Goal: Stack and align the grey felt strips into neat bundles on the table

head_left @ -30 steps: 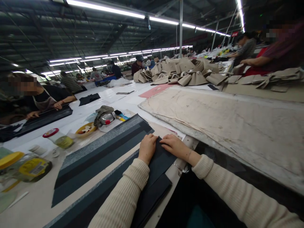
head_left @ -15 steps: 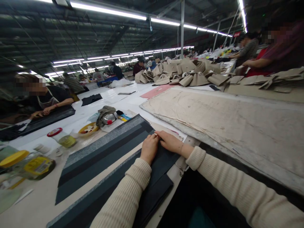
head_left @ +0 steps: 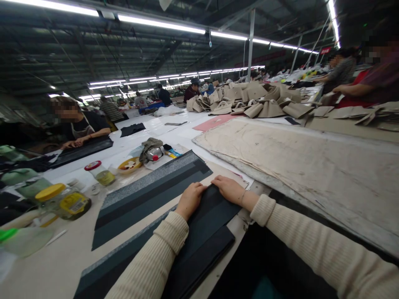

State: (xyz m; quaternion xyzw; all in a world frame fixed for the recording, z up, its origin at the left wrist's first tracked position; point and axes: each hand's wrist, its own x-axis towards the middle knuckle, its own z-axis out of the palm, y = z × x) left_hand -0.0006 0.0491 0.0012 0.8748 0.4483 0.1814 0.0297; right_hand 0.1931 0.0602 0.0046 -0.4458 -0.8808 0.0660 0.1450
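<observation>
Just in front of me lies a dark fabric panel with a grey strip along its left side. My left hand is closed on its far edge, fingertips bent over the cloth. Close beside it, my right hand pinches the same edge near the far right corner; a small gap separates the two hands. Left of them, a second dark panel with a speckled grey band lies flat. A folded black cloth rests by the table's near edge, partly under the panel.
A yellow-lidded jar, a red-lidded jar, a yellow dish and a brush stand to the left. A large padded board lies on the right, with beige pieces heaped behind it. Co-workers are around.
My hands have moved apart slightly along the panel's edge, the left one shifting left. The whole view has swung left, so surroundings sit further right.
</observation>
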